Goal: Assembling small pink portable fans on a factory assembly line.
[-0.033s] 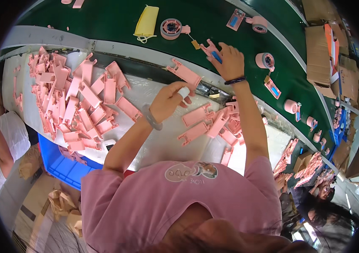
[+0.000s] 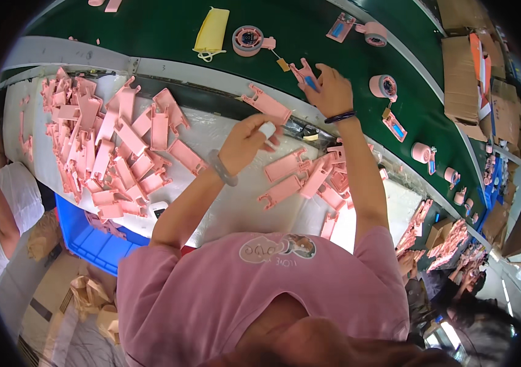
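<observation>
The green belt runs across the far side of your workspace, and the plastic-covered counter lies on your side of it, carrying a heap of pink shells that looks just as it was. Your right hand reaches over the belt and has edged slightly left; your left hand, on your side of the belt, has barely moved. The round-headed pink unit, on the belt, has shifted a touch too (perhaps only your head tilting). The pink shell with its blue insert sits over the belt, touching your right hand, so that piece is not yet let go; whether your right grip pinches it, I cannot tell. Your left grip is curled, a small white piece at its fingertips, held or worn, I cannot tell; it now sits slightly closer to the belt.
</observation>
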`<state>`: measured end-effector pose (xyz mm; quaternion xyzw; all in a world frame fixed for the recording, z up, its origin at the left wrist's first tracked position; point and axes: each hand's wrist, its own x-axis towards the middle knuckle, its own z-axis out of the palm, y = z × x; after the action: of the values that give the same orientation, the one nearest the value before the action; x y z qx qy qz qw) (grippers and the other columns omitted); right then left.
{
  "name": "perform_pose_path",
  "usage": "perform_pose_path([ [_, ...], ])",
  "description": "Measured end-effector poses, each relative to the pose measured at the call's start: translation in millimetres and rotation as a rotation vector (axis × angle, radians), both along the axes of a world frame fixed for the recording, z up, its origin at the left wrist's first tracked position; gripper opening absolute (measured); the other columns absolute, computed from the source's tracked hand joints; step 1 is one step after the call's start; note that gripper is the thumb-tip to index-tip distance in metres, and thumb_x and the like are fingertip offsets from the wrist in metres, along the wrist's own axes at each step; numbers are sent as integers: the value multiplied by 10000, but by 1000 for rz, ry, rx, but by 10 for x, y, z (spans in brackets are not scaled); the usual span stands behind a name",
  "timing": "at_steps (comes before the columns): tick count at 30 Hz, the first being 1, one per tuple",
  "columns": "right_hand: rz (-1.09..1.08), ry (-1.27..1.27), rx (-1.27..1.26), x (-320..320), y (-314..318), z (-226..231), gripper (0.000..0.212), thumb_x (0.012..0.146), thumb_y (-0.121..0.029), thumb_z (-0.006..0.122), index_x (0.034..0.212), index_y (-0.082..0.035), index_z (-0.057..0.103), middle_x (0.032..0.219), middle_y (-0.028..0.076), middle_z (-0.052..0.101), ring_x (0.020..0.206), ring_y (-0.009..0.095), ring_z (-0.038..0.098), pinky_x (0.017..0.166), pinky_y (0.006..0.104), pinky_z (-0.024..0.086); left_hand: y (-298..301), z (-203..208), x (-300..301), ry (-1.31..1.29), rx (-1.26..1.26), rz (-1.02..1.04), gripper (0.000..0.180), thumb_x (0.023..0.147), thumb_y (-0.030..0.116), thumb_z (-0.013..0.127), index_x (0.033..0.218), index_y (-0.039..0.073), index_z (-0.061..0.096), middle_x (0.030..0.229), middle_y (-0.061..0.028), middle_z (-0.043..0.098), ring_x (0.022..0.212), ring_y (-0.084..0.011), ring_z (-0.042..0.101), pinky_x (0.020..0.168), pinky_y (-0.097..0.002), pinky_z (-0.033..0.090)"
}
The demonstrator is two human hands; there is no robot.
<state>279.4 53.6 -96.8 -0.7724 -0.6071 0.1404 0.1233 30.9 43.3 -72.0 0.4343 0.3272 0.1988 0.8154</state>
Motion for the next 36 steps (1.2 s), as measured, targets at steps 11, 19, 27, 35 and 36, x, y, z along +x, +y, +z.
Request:
perform_pose_path([
  [11, -27, -287, 267, -378, -381, -74, 537, 692, -251, 714, 1177, -107, 533, 970, 79, 639, 871, 258, 604, 744, 398, 466, -20, -232, 410, -63, -46, 316, 422, 811, -38, 375, 1219, -53, 478, 1144, -113, 548, 1074, -215, 560, 1001, -358, 436],
  [19, -94, 249, 283, -600, -402, 383, 552, 703, -244, 745, 1182, -81, 523, 859, 94, 693, 772, 294, 664, 686, 379, 510, 153, -189, 494, -68, -270, 455, 324, 867, 60, 525, 1182, -14, 518, 1036, -71, 606, 896, -137, 588, 747, -251, 480],
  [27, 203, 360, 492, -705, -554, 622, 437, 762, 60, 553, 1178, -72, 582, 1160, 139, 588, 1059, 330, 522, 887, 397, 435, 154, 273, 167, -19, 41, 318, 197, 917, 102, 499, 1103, 48, 538, 826, -31, 578, 688, -70, 562, 555, -216, 443],
  [35, 623, 979, 134, -750, -585, 855, 289, 723, 45, 618, 999, -39, 642, 1089, 113, 629, 1106, 292, 556, 1045, 407, 325, 194, 1032, -467, 12, 247, -602, 369, 767, -6, 457, 1129, -5, 526, 881, -49, 576, 721, -110, 547, 625, -248, 448],
  [36, 591, 961, -47, -736, -673, 1000, 245, 725, 48, 616, 955, -34, 645, 992, 95, 660, 1040, 276, 598, 1032, 404, 348, 212, 1022, -543, -83, 360, -669, 357, 765, -6, 465, 1117, -9, 525, 896, -65, 584, 765, -135, 557, 677, -270, 456],
])
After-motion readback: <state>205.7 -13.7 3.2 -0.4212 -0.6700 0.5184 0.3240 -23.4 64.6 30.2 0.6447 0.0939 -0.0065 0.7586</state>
